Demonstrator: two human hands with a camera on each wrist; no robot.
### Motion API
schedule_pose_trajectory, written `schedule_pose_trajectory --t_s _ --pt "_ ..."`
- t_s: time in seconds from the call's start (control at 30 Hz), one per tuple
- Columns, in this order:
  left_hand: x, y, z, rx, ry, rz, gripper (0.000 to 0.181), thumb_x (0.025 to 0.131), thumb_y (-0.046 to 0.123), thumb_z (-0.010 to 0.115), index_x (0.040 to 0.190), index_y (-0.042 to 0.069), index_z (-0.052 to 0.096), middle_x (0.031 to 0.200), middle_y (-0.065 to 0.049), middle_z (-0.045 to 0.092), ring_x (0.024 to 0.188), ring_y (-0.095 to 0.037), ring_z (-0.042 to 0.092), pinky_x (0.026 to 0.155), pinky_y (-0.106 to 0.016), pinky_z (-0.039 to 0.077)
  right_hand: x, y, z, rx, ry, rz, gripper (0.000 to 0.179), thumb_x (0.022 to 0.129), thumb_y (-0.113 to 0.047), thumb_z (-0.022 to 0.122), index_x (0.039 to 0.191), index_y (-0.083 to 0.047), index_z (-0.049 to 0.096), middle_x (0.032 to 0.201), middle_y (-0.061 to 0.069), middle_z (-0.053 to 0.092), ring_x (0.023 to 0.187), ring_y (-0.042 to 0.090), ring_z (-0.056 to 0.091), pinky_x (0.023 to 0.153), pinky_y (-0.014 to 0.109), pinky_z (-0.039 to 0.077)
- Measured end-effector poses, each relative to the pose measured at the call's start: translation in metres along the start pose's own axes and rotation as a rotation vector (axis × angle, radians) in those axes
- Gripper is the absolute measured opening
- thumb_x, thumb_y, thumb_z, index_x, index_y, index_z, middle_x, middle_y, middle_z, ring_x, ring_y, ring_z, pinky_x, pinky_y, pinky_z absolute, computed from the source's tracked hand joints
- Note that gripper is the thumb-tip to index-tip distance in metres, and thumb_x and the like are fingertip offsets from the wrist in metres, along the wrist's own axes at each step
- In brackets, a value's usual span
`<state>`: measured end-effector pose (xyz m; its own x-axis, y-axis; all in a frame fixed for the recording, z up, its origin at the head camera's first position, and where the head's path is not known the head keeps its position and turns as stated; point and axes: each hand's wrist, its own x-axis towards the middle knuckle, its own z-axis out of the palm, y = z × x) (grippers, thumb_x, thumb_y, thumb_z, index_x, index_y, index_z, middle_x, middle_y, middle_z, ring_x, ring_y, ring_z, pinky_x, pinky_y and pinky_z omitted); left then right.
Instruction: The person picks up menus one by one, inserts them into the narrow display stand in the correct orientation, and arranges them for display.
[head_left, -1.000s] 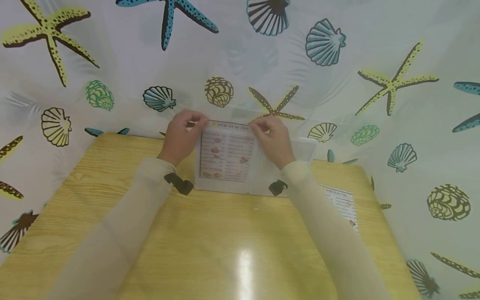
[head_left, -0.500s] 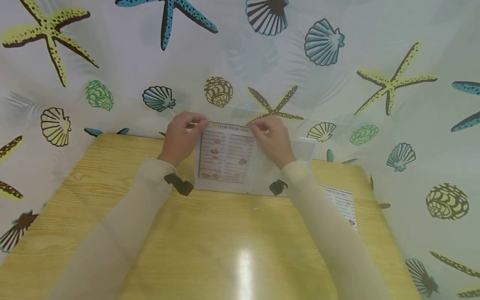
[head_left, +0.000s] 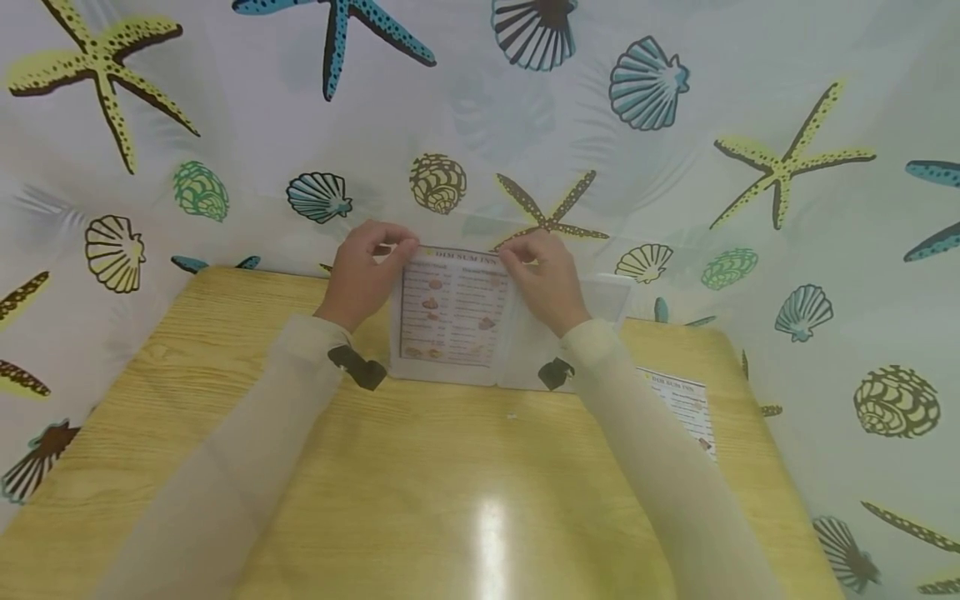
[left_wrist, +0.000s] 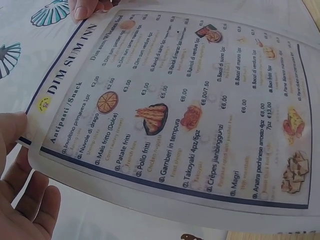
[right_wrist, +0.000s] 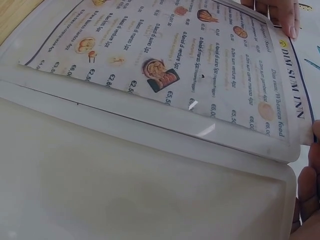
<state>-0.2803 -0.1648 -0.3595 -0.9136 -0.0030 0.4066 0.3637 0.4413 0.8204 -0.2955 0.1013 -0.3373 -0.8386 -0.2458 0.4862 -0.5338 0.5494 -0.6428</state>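
Note:
A printed menu sheet (head_left: 450, 308), headed DIM SUM INN, lies mostly inside the clear pocket of an open menu cover (head_left: 528, 358). Its title strip sticks out past the pocket's edge. At the sheet's top left corner, my left hand (head_left: 358, 275) pinches the paper between thumb and fingers. My right hand (head_left: 551, 283) pinches the top right corner. The cover's blank right panel (right_wrist: 125, 175) fills the lower part of the right wrist view. In the left wrist view the left hand (left_wrist: 30, 195) shows several fingers behind the cover's edge.
Another menu sheet (head_left: 684, 408) lies on the wooden table (head_left: 420, 500) at the right, partly hidden by my right sleeve. A white curtain (head_left: 480, 108) with shells and starfish hangs just behind the table's far edge. A small white scrap (head_left: 512, 417) lies in front of the cover.
The sheet's top edge sits very slightly lower, nearer the pocket. Both hands keep their pinch at the corners, nearly in the same place.

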Motion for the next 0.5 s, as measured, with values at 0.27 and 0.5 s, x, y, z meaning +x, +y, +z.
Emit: schedule_pose_trajectory --t_s 0.27,0.5 --pt "-0.0015 0.0001 0.0007 -0.011 -0.001 0.009 0.031 0.105 0.034 0.062 0.117 0.007 0.071 0.124 -0.008 0.065 0.123 -0.024 0.055 0.107 -0.044 0.045 0.0000 0.0027 0.0006 -0.007 0.005 -0.026 0.014 0.101 -0.018 0.068 0.108 -0.007 0.075 0.103 0.006 0.066 0.099 0.021 0.057 0.091 0.036 0.047" --pt "-0.0019 -0.0010 0.0015 -0.016 -0.003 -0.001 0.032 0.104 0.036 0.063 0.117 0.009 0.072 0.123 -0.006 0.065 0.122 -0.022 0.055 0.107 -0.043 0.045 0.0006 0.0067 0.0008 -0.043 0.022 -0.046 0.012 0.099 -0.017 0.069 0.106 -0.008 0.074 0.104 0.005 0.068 0.099 0.021 0.059 0.096 0.038 0.046"
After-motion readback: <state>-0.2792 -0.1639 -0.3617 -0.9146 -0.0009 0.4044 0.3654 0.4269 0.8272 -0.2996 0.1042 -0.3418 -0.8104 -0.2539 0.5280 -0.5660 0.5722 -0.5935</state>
